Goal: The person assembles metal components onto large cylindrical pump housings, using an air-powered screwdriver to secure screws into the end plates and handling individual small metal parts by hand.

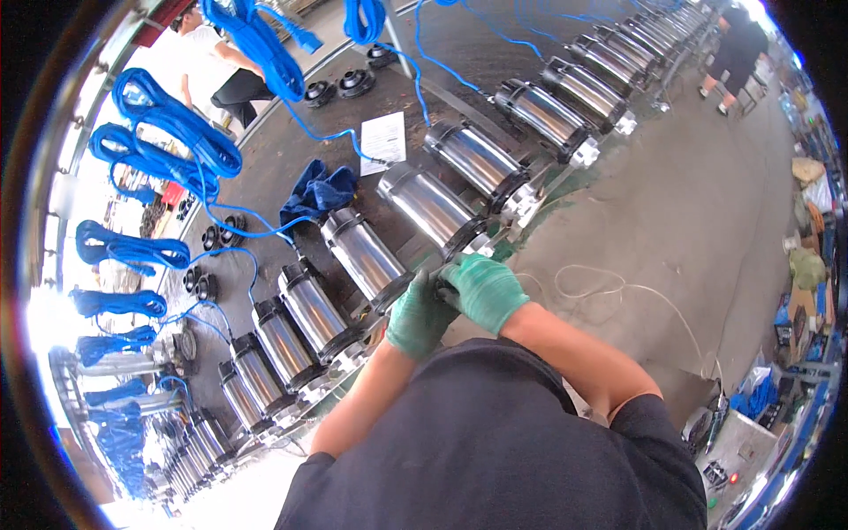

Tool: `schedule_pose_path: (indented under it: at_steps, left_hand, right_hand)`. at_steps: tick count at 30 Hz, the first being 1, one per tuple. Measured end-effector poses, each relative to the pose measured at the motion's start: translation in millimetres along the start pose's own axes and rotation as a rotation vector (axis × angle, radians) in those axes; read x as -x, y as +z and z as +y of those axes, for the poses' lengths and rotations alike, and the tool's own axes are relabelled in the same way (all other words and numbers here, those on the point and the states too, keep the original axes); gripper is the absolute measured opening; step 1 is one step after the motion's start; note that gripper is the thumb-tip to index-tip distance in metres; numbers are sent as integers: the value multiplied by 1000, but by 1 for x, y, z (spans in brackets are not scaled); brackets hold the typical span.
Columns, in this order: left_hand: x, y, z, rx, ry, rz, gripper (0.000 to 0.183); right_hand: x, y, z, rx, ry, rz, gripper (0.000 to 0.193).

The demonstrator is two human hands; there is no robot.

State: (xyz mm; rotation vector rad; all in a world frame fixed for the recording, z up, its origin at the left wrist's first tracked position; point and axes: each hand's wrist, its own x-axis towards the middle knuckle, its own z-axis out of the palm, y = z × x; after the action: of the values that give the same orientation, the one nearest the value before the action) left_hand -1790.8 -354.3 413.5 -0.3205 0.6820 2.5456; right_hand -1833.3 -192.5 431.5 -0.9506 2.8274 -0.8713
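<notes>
Both of my hands wear green gloves and meet at the front edge of a long bench. My left hand (419, 316) has its fingers curled, close to the black lower end of a shiny steel motor cylinder (364, 253). Beside it, my right hand (486, 291) is closed, below the end of a neighbouring steel cylinder (431, 205). Something small and dark shows between the two hands; the fingers mostly hide it, so its kind cannot be told. Both cylinders lie tilted, with their lower ends toward me.
Several similar cylinders (477, 159) line the bench edge both ways. Coiled blue cables (256, 44) hang at the left. A blue cloth (320, 191), a paper sheet (382, 143) and black round parts (357, 83) lie on the bench. A thin hose (658, 296) crosses the floor. Two people stand farther off.
</notes>
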Motion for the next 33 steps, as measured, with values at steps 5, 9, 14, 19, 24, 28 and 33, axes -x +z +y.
schedule_pose_path:
  at_steps: [5,9,14,19,24,28,33]
  left_hand:
    - [-3,-10,-5,-17,-27,78,36]
    - [-3,-13,-7,-63,4,102,33]
    - [9,-18,8,13,6,90,34]
    - [24,-14,16,-2,75,256,34]
    - [34,-38,21,32,111,268,33]
    - [43,-42,22,14,137,378,31]
    - [49,-38,22,80,166,408,25]
  right_hand:
    - [0,-13,1,-130,40,-22,16]
    - [4,-18,11,-353,71,-1,16]
    - [12,-17,82,-711,407,326,23]
    - [20,56,219,-910,893,518,28]
    - [-16,101,244,-1013,981,710,26]
    - [-28,121,251,-1091,978,867,25]
    - [-32,117,239,-955,1014,879,23]
